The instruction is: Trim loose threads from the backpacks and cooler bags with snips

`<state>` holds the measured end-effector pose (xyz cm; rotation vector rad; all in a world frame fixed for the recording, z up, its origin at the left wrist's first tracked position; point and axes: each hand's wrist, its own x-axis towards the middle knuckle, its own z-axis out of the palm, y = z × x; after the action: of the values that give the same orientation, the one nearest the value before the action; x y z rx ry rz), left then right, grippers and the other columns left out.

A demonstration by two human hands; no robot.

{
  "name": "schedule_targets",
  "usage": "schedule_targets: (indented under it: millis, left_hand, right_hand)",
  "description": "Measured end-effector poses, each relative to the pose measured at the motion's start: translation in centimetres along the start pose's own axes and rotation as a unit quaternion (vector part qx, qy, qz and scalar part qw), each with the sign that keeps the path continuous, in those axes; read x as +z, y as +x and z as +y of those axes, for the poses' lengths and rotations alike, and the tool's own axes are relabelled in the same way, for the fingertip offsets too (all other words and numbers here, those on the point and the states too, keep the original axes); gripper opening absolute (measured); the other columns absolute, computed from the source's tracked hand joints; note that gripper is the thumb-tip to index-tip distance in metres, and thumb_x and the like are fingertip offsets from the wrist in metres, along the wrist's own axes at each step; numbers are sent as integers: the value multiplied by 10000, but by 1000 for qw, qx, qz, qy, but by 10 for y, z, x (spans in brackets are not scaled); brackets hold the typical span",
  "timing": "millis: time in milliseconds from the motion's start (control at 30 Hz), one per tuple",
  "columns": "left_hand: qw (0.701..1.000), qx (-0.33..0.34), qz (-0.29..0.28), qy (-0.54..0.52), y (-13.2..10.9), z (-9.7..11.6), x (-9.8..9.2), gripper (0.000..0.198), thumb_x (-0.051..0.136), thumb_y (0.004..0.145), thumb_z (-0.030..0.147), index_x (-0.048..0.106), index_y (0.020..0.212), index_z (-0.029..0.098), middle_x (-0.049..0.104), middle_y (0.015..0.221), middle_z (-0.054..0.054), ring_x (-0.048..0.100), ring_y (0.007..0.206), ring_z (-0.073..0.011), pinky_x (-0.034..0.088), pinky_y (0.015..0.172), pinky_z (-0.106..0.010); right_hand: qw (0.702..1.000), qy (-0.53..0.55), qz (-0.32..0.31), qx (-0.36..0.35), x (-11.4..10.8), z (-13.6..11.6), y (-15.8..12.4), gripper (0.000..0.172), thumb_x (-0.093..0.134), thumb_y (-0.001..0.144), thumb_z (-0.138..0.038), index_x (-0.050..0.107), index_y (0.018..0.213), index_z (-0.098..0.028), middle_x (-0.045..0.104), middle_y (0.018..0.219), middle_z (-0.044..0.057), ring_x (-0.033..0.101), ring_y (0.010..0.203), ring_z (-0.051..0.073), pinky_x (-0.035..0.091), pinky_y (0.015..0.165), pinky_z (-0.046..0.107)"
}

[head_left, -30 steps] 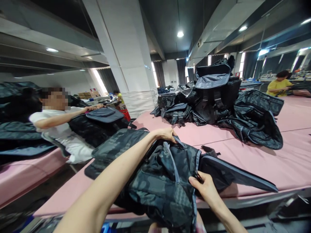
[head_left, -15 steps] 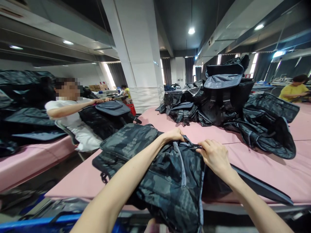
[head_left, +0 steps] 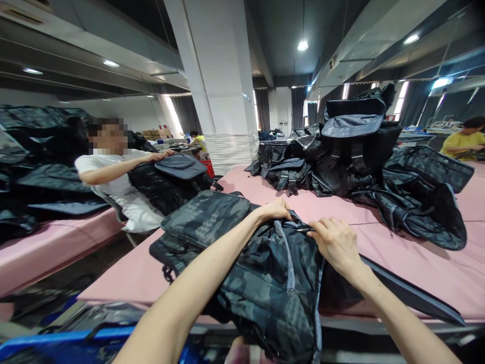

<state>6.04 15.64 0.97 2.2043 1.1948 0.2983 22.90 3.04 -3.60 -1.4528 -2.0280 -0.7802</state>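
A dark camouflage backpack (head_left: 265,273) lies in front of me, its lower part hanging over the table's near edge. My left hand (head_left: 276,210) reaches across it and is closed on the fabric at its far edge; the fingertips are partly hidden in the folds. Beside it, my right hand (head_left: 335,240) pinches the edge of the same backpack between thumb and fingers, at a small dark and light piece that I cannot make out. Grey binding runs down the backpack's side and across its front. A dark flap with grey trim (head_left: 409,290) lies spread to the right.
More camouflage bags (head_left: 420,197) are heaped on the pink table (head_left: 235,179) at the far right. A co-worker in white (head_left: 113,172) handles a dark backpack (head_left: 166,182) at the left. A wrapped pillar (head_left: 229,151) stands behind the table; a blue container (head_left: 68,344) is below left.
The whole view has shifted slightly to the right. Both hands keep their hold on the backpack's edge, with hardly any movement between them.
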Motion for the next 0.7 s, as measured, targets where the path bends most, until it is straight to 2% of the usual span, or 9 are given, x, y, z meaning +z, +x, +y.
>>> schedule_targets:
  millis: [133, 200, 267, 333, 433, 500, 567, 633, 700]
  left_hand:
    - [991, 75, 78, 73, -44, 12, 7, 306, 608, 659, 163, 675, 956, 140, 654, 934, -52, 568, 899, -201, 449, 834, -290]
    - [956, 170, 154, 184, -79, 11, 24, 388, 587, 719, 160, 606, 1106, 175, 608, 1118, -79, 530, 1047, -228, 410, 934, -347]
    - [919, 193, 199, 279, -112, 6, 45, 434, 511, 760, 89, 540, 1186, 169, 526, 1254, -120, 446, 1186, -263, 423, 939, -398]
    - [904, 190, 186, 334, -134, -1, 62, 449, 458, 769, 34, 523, 1195, 161, 510, 1279, -122, 388, 1247, -268, 452, 921, -398]
    - [905, 183, 166, 347, -143, -7, 74, 412, 444, 785, 38, 535, 1169, 157, 531, 1257, -112, 383, 1255, -246, 446, 945, -380]
    - [910, 181, 166, 334, -140, -5, 76, 395, 480, 778, 62, 532, 1158, 159, 543, 1235, -108, 399, 1239, -241, 433, 961, -374]
    - [917, 169, 163, 321, -135, 0, 79, 445, 540, 746, 77, 504, 1180, 171, 549, 1203, -100, 414, 1206, -251, 449, 934, -376]
    - [923, 147, 161, 317, -131, 7, 85, 515, 585, 710, 82, 474, 1200, 196, 540, 1169, -92, 433, 1144, -265, 481, 862, -389]
    - [924, 128, 156, 325, -129, 12, 95, 475, 577, 705, 72, 499, 1154, 207, 534, 1110, -87, 452, 1064, -268, 499, 782, -391]
  right_hand:
    - [1000, -8, 5, -25, 5, 6, -10, 138, 528, 857, -249, 654, 821, -207, 623, 729, 32, 478, 698, 164, 238, 635, 306]
    - [999, -6, 9, -45, 8, 9, -16, 140, 519, 861, -231, 654, 837, -207, 623, 728, 30, 478, 704, 164, 247, 650, 307]
    - [998, 0, 8, -66, 9, 12, -20, 140, 515, 864, -224, 654, 850, -209, 624, 730, 28, 482, 714, 166, 258, 660, 308]
    - [997, 8, 0, -78, 7, 16, -22, 152, 503, 870, -220, 654, 855, -212, 627, 735, 30, 490, 716, 167, 271, 664, 311]
    - [996, 52, -4, -69, -2, 23, -28, 171, 476, 877, -208, 646, 864, -212, 636, 757, 40, 520, 735, 175, 315, 689, 314]
    - [991, 134, 20, -11, -9, 24, -42, 150, 482, 872, -250, 623, 906, -208, 646, 825, 53, 554, 782, 186, 370, 718, 309]
    - [966, 233, 55, 96, -12, 14, -68, 183, 505, 852, -337, 586, 956, -211, 647, 870, 59, 585, 780, 187, 432, 694, 287]
    - [932, 278, 83, 217, -12, -7, -101, 243, 502, 833, -421, 567, 969, -231, 645, 774, 29, 592, 643, 172, 458, 566, 256]
    - [913, 300, 73, 268, -9, -34, -132, 329, 560, 763, -497, 575, 957, -233, 643, 725, 17, 592, 583, 168, 461, 492, 237]
